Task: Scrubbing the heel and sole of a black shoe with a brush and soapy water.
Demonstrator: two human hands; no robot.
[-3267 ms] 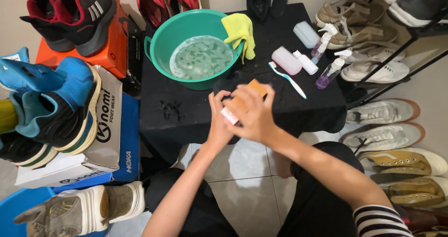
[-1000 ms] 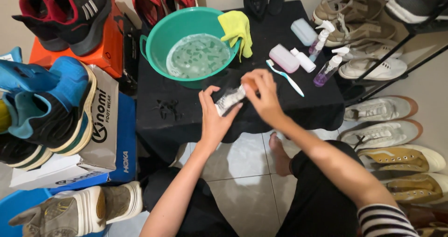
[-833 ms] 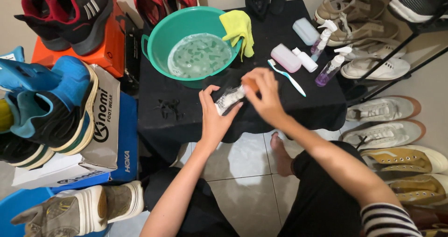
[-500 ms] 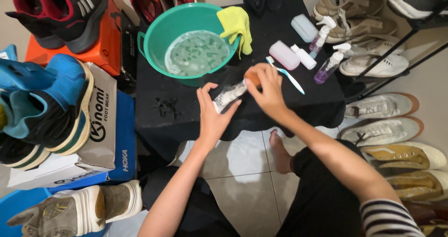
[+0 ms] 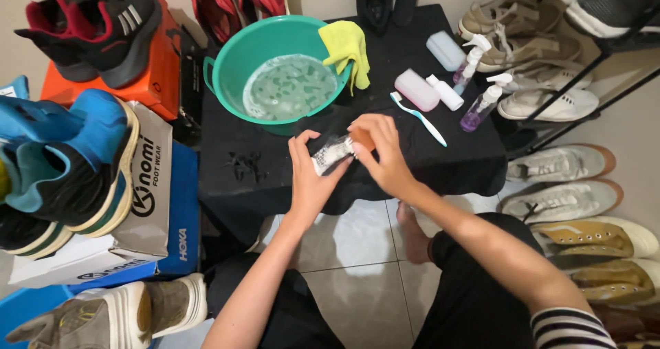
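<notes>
While scrubbing: the orange brush (image 5: 366,143) has slid along the shoe sole (image 5: 331,154) (foam showing).
Left hand (image 5: 311,173): cupped round the shoe.
Right hand (image 5: 382,151): clenched on the brush.

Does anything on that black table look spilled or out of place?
Nothing looks spilled. The yellow cloth hangs over the basin rim, and a small black tangle lies loose near the left hand. The bottles and toothbrush lie tidy.

There is just the one view, worn on the person's head, looking steeply down and slightly forward over both forearms. It sits close above the left hand (image 5: 311,177) and right hand (image 5: 380,158), which meet mid-frame. Beyond them lies the black table (image 5: 440,156); below, the tiled floor (image 5: 350,266).
</notes>
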